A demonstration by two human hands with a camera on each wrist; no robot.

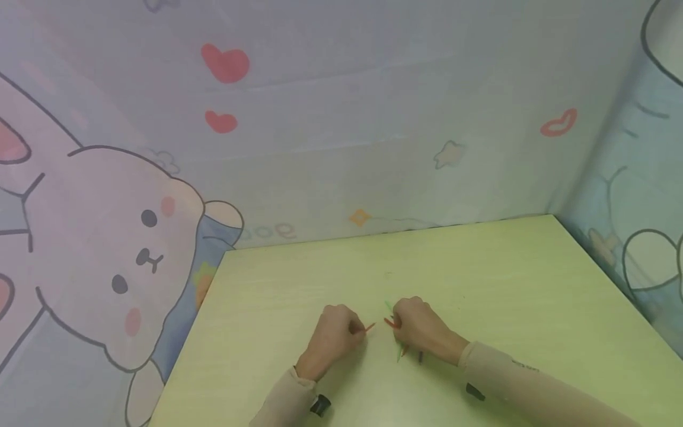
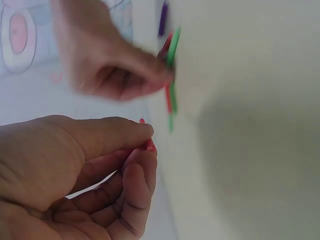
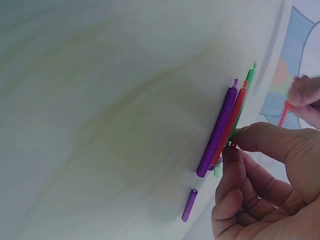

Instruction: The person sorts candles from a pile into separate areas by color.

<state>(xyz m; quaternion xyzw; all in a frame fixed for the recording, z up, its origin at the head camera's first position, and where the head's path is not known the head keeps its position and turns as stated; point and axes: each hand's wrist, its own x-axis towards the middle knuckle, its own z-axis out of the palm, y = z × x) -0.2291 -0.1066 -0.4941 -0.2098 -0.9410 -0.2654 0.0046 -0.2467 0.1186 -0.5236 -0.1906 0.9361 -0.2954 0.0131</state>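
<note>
Fingers [image 2: 135,182] of the left hand [image 1: 332,337] pinch a thin red stick [image 1: 370,327], which sticks out from their tips toward the middle, in the lower centre of the head view. Just to the right of it, the right hand [image 1: 424,327] has its thumb and first finger together, and they pinch a red piece [image 1: 391,323]; it is partly hidden, so I cannot tell its full length.

Close to the right hand, several pens are on the pale yellow table [image 1: 512,267]. In the right wrist view, a purple pen [image 3: 220,127], a red pen [image 3: 237,110] and a green pen [image 3: 250,75] lie side by side, slanting, to the right of the centre. One short purple piece [image 3: 190,205] lies apart from them, in the lower part of that view.

On the cloth [image 1: 341,107] behind the table, red hearts [image 1: 226,65] are printed in the upper part, and a white rabbit [image 1: 96,225] at the left side.
</note>
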